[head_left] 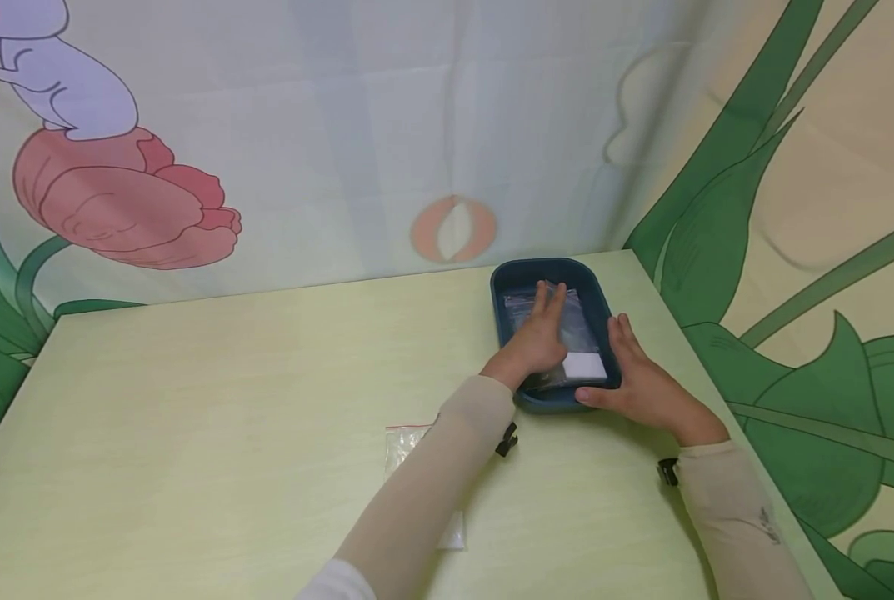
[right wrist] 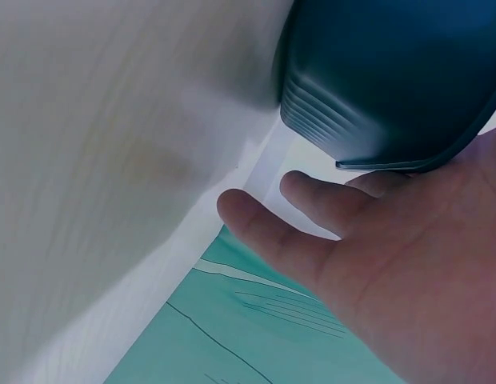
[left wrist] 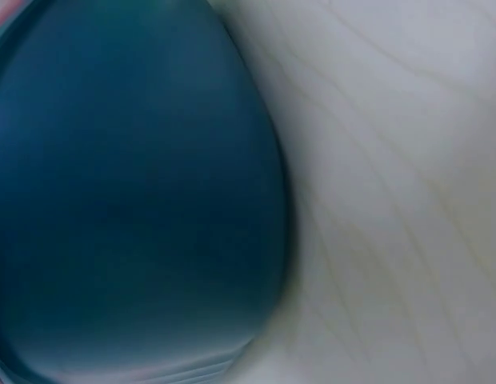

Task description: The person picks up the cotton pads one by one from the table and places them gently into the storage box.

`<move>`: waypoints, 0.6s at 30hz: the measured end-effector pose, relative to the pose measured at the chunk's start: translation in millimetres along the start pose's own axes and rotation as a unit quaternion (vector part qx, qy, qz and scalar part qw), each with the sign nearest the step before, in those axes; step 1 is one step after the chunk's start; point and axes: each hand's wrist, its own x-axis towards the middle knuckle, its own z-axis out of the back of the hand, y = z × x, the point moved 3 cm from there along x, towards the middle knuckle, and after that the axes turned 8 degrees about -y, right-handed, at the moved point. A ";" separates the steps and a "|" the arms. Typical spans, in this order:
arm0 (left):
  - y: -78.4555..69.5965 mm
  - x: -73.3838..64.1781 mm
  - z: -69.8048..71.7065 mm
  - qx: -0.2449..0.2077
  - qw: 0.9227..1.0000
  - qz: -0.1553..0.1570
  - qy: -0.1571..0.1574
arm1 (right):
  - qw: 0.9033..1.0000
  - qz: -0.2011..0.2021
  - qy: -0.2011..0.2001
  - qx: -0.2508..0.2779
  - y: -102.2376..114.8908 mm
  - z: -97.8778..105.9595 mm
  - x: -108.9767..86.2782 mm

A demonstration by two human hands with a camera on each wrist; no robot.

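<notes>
Toward the back right of the table sits a dark blue tray (head_left: 512,268). Inside it lie clear plastic bags (head_left: 581,321) and a white rectangle (head_left: 585,367). My left hand (head_left: 534,340) reaches into the tray, two fingers stretched out over the bags; its other fingers are partly hidden. At the tray's near right corner is my right hand (head_left: 645,387), its thumb at the near rim and its straight fingers along the right side. The right wrist view shows some fingers (right wrist: 264,240) standing off the tray wall (right wrist: 376,88). Only the tray's outside (left wrist: 136,184) fills the left wrist view.
A clear zip bag with a red strip (head_left: 405,446) lies on the table (head_left: 192,433), partly covered by my left forearm. The table's right edge runs close beside the tray. A printed cloth (head_left: 304,150) hangs behind the table.
</notes>
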 end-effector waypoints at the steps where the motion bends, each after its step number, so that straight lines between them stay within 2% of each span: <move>1: 0.1 -0.1 -0.4 0.002 1.000 0.002 -0.001 | 1.000 0.000 0.000 0.000 0.3 0.1 -0.1; 11: -2.6 -1.8 -2.8 0.031 0.998 0.046 0.003 | 1.000 0.004 0.001 0.002 2.7 1.0 -0.1; 18: -3.7 -1.2 -0.4 0.035 0.998 0.059 -0.004 | 1.000 0.005 -0.001 -0.001 0.9 0.4 0.3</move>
